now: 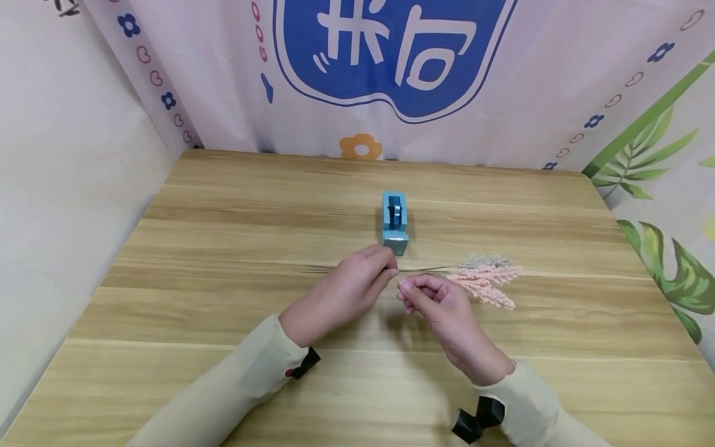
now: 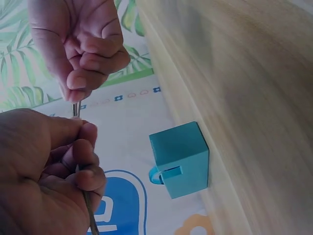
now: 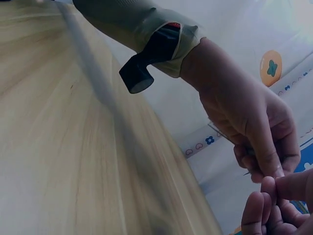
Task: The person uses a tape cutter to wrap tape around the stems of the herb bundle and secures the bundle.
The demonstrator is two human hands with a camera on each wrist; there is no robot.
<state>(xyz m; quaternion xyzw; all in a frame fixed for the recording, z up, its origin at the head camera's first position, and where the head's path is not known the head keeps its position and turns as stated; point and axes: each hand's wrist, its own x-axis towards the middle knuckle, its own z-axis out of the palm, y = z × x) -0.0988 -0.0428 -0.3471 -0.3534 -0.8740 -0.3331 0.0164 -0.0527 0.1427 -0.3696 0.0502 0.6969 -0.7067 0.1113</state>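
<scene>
My left hand pinches a bundle of thin dark stems that lies crosswise in front of me. At the stems' right end are pink flower sprays and a pale grey-green flower spray. My right hand is close beside the left, thumb and curled fingers pinched together. In the left wrist view a thin narrow strip spans the short gap between the two hands' fingertips; I cannot tell its kind. A blue tape dispenser stands just beyond the left fingertips.
The wooden table reaches back to a white curtain with a blue print. A pale wall borders the left side, and a leaf-patterned cloth the right. Both wrists carry black cameras.
</scene>
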